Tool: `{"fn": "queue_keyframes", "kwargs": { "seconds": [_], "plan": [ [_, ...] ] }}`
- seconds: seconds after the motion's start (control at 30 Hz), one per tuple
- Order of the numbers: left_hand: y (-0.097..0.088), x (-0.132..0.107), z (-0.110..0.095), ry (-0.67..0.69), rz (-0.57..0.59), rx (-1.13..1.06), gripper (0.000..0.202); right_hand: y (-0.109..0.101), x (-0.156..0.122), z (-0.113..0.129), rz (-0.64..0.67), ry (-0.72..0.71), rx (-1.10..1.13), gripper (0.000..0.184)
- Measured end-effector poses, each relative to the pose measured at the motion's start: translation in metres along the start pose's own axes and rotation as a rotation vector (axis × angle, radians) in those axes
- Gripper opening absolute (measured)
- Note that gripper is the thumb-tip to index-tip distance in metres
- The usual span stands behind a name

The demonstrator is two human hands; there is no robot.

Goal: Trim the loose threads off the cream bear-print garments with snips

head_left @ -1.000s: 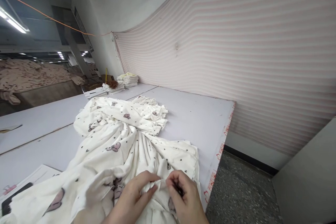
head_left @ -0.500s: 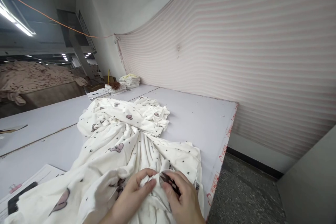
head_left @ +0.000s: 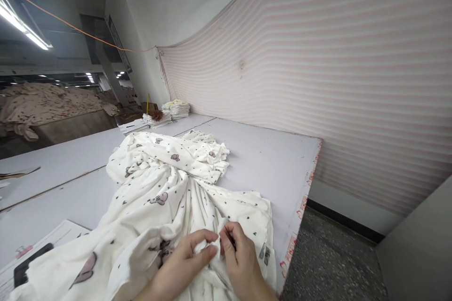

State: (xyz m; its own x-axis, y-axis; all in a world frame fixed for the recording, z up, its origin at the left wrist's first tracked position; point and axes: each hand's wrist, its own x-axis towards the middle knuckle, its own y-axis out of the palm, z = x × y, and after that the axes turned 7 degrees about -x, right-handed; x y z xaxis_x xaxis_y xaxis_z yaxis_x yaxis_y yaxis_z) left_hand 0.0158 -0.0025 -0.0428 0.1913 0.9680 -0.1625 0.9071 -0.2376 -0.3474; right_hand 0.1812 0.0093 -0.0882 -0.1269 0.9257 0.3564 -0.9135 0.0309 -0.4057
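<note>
A heap of white fabric (head_left: 148,193), printed with small dark marks and mauve animal motifs, lies bunched over the near part of the table. My left hand (head_left: 190,254) is closed, pinching a fold of it between thumb and fingertips. Beside it on the right, my right hand (head_left: 240,254) is closed around small dark thread snips (head_left: 231,241), mostly hidden by the fingers. The right thumb and fingertip meet close to the pinched fold. Whether they also grip the cloth I cannot tell.
Around the fabric spreads a pale table (head_left: 268,150) with red-printed tape on its right edge. Papers with a black object (head_left: 31,261) and a pink clip (head_left: 23,251) lie at lower left. Folded cloth stacks (head_left: 176,109) stand at the back. A striped sheet (head_left: 310,70) hangs behind.
My right hand has tilted and its fingertips have drawn together by the fold, covering the snips' blades that showed earlier. The left hand still pinches the cloth, slightly further right in view.
</note>
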Motion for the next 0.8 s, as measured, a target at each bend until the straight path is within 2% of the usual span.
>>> {"fn": "queue_keyframes", "kwargs": {
  "seconds": [0.1,0.27,0.5,0.8],
  "plan": [
    [0.002,-0.001,-0.002,0.036,-0.048,-0.032,0.027,-0.003,0.0,0.005,-0.024,0.063,0.068,0.015],
    [0.004,-0.003,-0.005,0.023,-0.11,-0.214,0.022,-0.016,-0.01,0.005,-0.034,0.038,0.099,0.017],
    [0.009,-0.002,-0.002,0.106,-0.117,-0.015,0.021,-0.009,-0.014,0.005,-0.069,-0.017,-0.078,0.02],
    [0.01,-0.002,-0.003,0.078,-0.106,0.016,0.024,-0.013,-0.013,0.005,-0.087,0.026,-0.02,0.017]
  ]
}}
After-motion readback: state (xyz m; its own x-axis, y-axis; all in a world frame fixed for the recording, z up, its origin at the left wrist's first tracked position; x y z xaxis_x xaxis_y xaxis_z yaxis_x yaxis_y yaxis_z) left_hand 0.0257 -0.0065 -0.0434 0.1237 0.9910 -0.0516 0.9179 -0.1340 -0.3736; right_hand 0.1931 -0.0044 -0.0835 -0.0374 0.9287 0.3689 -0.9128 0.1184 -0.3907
